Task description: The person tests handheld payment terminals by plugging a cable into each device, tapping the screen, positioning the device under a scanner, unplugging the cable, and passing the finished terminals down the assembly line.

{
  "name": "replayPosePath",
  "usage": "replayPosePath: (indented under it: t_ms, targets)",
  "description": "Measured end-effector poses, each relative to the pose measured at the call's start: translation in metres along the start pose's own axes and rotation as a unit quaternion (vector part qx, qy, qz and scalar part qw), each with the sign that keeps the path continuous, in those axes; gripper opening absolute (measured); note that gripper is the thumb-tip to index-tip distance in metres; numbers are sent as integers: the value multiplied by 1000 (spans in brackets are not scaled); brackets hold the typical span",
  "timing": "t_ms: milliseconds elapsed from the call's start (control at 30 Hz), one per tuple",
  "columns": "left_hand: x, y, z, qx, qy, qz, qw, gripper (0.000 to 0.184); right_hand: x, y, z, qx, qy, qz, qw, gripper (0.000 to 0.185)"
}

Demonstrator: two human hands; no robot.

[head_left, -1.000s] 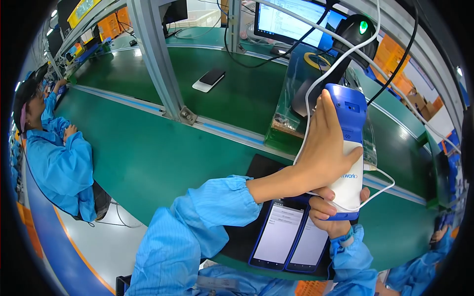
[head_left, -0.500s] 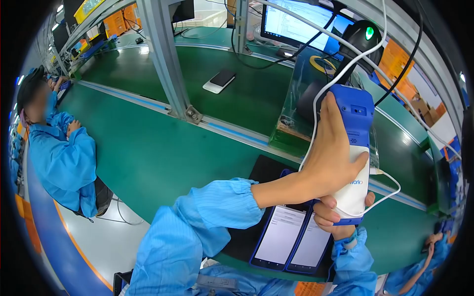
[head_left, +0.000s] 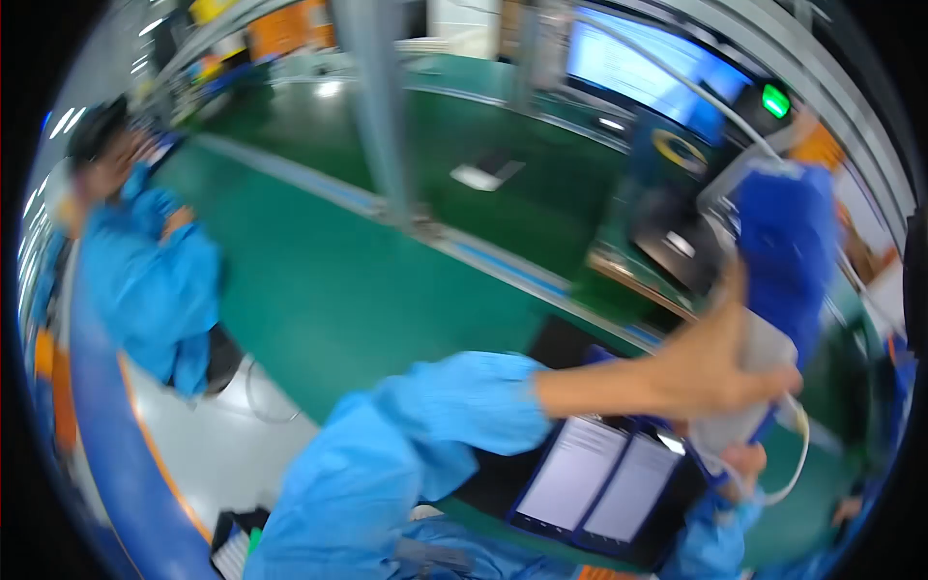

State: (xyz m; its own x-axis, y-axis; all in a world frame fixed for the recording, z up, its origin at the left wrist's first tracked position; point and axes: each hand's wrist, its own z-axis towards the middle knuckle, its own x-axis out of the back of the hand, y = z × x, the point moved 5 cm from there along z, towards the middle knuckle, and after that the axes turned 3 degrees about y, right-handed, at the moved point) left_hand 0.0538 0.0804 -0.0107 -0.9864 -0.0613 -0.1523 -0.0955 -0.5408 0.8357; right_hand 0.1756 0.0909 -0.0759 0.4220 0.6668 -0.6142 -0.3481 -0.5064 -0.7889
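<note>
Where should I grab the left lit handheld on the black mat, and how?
I'd take the left handheld by its outer long edge, from the left: it lies flat, screen up, with the right handheld close along its other side. Your left hand must first leave the blue-and-white device.

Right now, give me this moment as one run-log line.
handheld: held up, blurred | left hand: gripping its side | right hand: gripping its lower end | two lit devices: side by side, black mat

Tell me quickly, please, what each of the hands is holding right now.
Left hand: holding the blue-and-white device, thumb across it.
Right hand: holding the same device near its lower end; blur hides finger detail.
</note>
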Motion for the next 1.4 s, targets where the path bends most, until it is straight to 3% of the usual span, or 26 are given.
replayPosePath:
  t_ms: [67,133,300,500,600,667,767,833,1000,1067,1100,1200,1233,1333,1400]
  targets:
    - [-12,-11,-4,50,-55,37,997,118,6,4,-6,32,60,-70,995,82]
    - [-7,-1,1,-61,-15,4,998,119,5,13,-3,35,88,-123,988,81]
    - [-16,-20,12,-133,-80,-179,971,105,-3,25,3,17,109,-169,979,79]
    - [-1,-3,0,-51,-79,-232,968,97,-12,6,-21,0,59,-139,988,77]
    - [5,3,5,7,-113,-342,933,93,-47,-4,-21,-56,-75,-44,995,77]
    - [3,2,10,31,-135,-396,908,90,-41,-5,-20,-65,-101,80,990,93]
    - [-2,-2,11,55,-148,-434,887,86,-58,-9,-8,-54,-27,47,997,91]
    - [-5,-3,7,65,-148,-436,886,85,-67,-11,-6,-34,-34,51,998,89]
    - [0,-3,7,44,-116,-359,925,90,-55,-7,-4,-35,-62,-91,993,90]
    - [2,1,4,49,-102,-366,924,91,-58,-4,-3,-44,-124,-47,990,93]
    - [2,-1,1,78,-139,-324,933,104,-60,-3,-4,-47,-145,-33,988,95]
    - [1,3,-7,58,-92,-302,947,75,-62,-5,-10,-37,-95,33,994,107]
    - [8,11,-9,54,-92,-296,949,75,-60,-8,-13,-29,-128,31,991,105]
    - [35,28,-10,36,-116,-19,992,51,-63,-18,-29,-32,-129,57,989,94]
    - [30,43,-18,46,-157,92,982,47,-22,-12,-66,-43,200,120,971,90]
